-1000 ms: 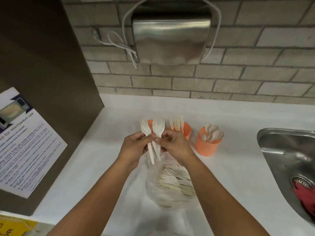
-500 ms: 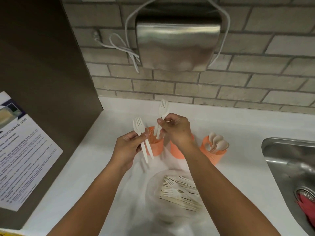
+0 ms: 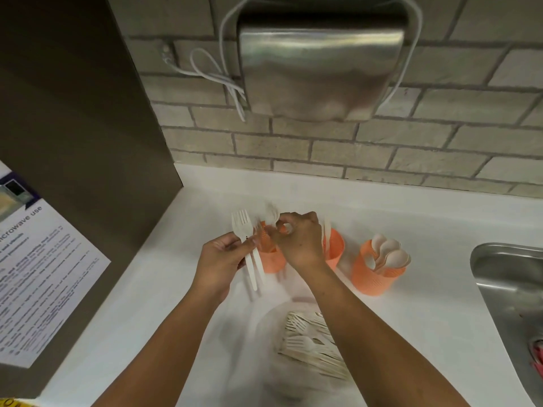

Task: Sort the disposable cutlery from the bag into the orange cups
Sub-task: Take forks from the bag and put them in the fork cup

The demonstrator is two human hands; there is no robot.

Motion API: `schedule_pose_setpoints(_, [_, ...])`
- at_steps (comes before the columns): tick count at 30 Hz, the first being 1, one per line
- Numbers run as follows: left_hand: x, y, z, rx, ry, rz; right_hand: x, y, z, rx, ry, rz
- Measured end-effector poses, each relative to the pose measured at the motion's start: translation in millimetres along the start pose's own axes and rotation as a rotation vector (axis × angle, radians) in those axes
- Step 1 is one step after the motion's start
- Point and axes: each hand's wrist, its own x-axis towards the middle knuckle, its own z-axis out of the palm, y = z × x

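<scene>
My right hand (image 3: 299, 242) pinches one fork (image 3: 271, 214) (blurred, tines up) right over the leftmost orange cup (image 3: 271, 261), handle down, I judge so that it drops in upright. My left hand (image 3: 221, 259) grips two more forks (image 3: 241, 226) beside that cup, staged for the same drop. Three cups stand in a row on the counter (image 3: 426, 230). The middle cup (image 3: 336, 248) shows one pale utensil (image 3: 326, 230), and the right cup (image 3: 377, 274) holds spoons (image 3: 390, 251) too bunched to count. The clear bag (image 3: 249, 342) lies nearest me, many pieces inside.

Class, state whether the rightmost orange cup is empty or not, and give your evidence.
Not empty: the rightmost orange cup holds a cluster of white spoons, bowls sticking up above its rim.
</scene>
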Motion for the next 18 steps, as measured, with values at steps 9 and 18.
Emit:
schedule_pose_setpoints(9, [3.2,-1.7,5.4,0.07,-0.025,0.043,-5.0,3.7,-12.3,0.022,0.103,-0.048])
schedule_pose_setpoints(18, [1.7,-4.1,7.3,0.146,-0.118,0.113,-11.6,-16.8,-31.7,0.381,-0.216,0.052])
